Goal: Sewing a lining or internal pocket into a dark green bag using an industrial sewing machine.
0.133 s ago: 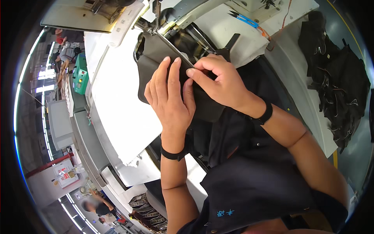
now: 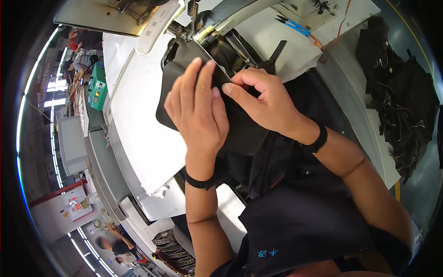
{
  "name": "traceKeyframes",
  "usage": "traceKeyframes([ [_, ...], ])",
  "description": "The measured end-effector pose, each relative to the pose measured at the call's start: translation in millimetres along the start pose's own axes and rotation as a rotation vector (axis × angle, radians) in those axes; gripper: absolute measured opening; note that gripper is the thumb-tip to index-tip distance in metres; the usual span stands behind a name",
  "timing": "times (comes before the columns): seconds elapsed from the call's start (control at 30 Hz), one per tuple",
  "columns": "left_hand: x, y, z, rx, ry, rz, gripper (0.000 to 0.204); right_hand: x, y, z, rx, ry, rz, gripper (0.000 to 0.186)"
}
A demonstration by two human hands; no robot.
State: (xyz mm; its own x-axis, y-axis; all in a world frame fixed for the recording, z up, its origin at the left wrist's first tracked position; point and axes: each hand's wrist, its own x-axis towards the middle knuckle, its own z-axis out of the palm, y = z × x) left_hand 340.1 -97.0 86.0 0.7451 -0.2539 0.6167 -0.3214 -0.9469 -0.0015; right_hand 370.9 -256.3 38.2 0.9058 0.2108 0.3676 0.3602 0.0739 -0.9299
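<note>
Both forearms come in on the wearer's side of the machine (image 2: 249, 17). The left one rises nearly straight toward it; the right one slants in from the lower right, bent at the wrist. Each wrist wears a black band.

The left hand (image 2: 198, 117) is back-up before the machine, its fingers long, loosely spread and pointing at it, the thumb lying alongside the index finger. Its fingertips are over the cloth (image 2: 242, 134); whether they touch it cannot be told. The right hand (image 2: 267, 99) is turned inward, nearer the machine's right side, with thumb and index finger pinching the zipper (image 2: 203, 49) at its near end and the other fingers curled.

The zipper's long axis runs aslant, its far end pointing up and left at the needle end of the machine, its near end down and right to the pinch. The cloth lies along it on the near side of the machine, spreading to the left over the white table (image 2: 147, 124).

Blue snips (image 2: 295, 26) lie toward the machine's right end, their dark tips pointing left. Farther right of the machine is a dark garment pile (image 2: 404, 101).
</note>
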Motion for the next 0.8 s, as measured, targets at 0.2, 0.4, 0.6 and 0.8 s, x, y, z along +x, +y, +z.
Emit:
traceKeyframes([
  [0.2, 11.4, -13.9, -1.2, 0.097, -0.089, -0.079, 0.043, -4.5, 0.2, 6.8, 0.237, -0.014, 0.158, 0.025],
  [0.4, 9.2, -24.1, 16.8, -0.087, -0.122, -0.26, 0.046, -8.6, 18.1, 6.3, 0.163, -0.023, 0.145, 0.024],
  [0.6, 8.2, -30.5, 18.9, -0.127, -0.114, -0.285, 0.049, -8.5, 33.6, 3.9, -0.05, 0.046, -0.05, 0.02],
  [0.8, 7.9, -30.3, 15.2, -0.148, -0.078, -0.304, 0.049, -7.5, 41.7, 7.0, -0.142, 0.103, -0.187, 0.02],
])
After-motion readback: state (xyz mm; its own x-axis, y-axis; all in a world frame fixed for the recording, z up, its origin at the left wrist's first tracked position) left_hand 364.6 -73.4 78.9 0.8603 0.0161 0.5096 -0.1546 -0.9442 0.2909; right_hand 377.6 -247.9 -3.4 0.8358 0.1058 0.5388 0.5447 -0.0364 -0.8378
